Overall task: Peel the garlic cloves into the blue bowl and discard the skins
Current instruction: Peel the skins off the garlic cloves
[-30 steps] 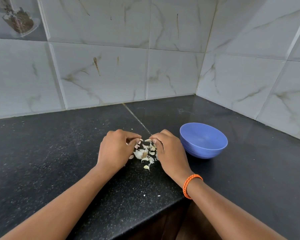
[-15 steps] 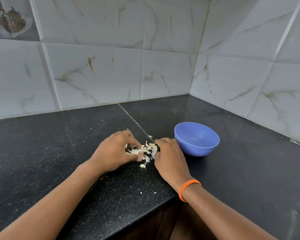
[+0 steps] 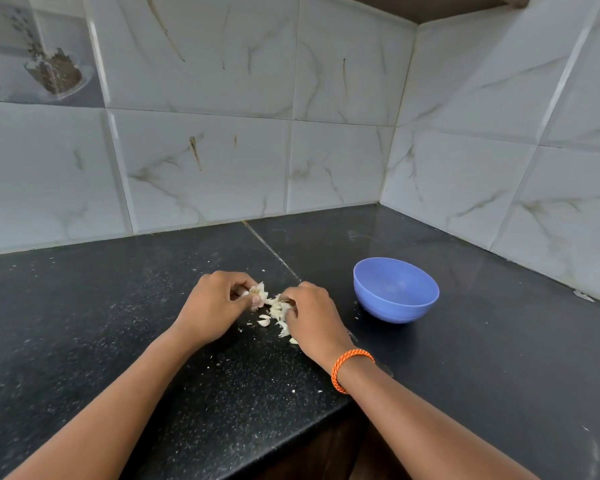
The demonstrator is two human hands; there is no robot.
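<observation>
Peeling has barely begun, we judge: our left hand (image 3: 215,308) pinches a papery piece of garlic (image 3: 258,292) between thumb and curled fingers, while our right hand (image 3: 312,318) curls over the garlic pile (image 3: 277,310) on the dark surface (image 3: 84,323); whether it grips a clove we cannot tell. Loose cloves and skins lie between the hands, undiscarded. Well to the right, the blue bowl (image 3: 395,299) looks empty. Nothing stands between pile and bowl; an orange bracelet (image 3: 349,370) circles the right wrist.

place: likely home kitchen | cues: black granite counter (image 3: 118,323), marble-look wall tiles (image 3: 205,161)
</observation>
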